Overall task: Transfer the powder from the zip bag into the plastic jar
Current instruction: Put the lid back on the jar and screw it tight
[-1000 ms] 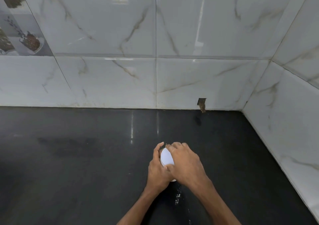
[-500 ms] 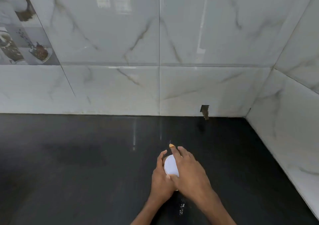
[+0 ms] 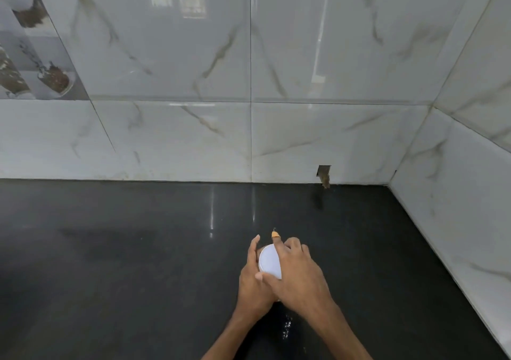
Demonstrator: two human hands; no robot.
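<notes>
Head cam: we've got both hands on the plastic jar (image 3: 261,253), which stands on the black countertop (image 3: 124,263), low and centre-right in the view. Left hand (image 3: 253,279) wraps the jar body from the left, fingers closed round it, thumb up. Right hand (image 3: 297,275) sits on the white lid (image 3: 269,261) w/ fingers curled over its far and right edge, gripping it. Jar body mostly hidden by our hands, so we can't tell what's inside. A small orange tip (image 3: 275,234) pokes up just behind the right fingers; can't tell what it is. A few pale specks (image 3: 287,326) lie on the counter between our forearms. Marble-look tile wall (image 3: 249,83) at back and right.
</notes>
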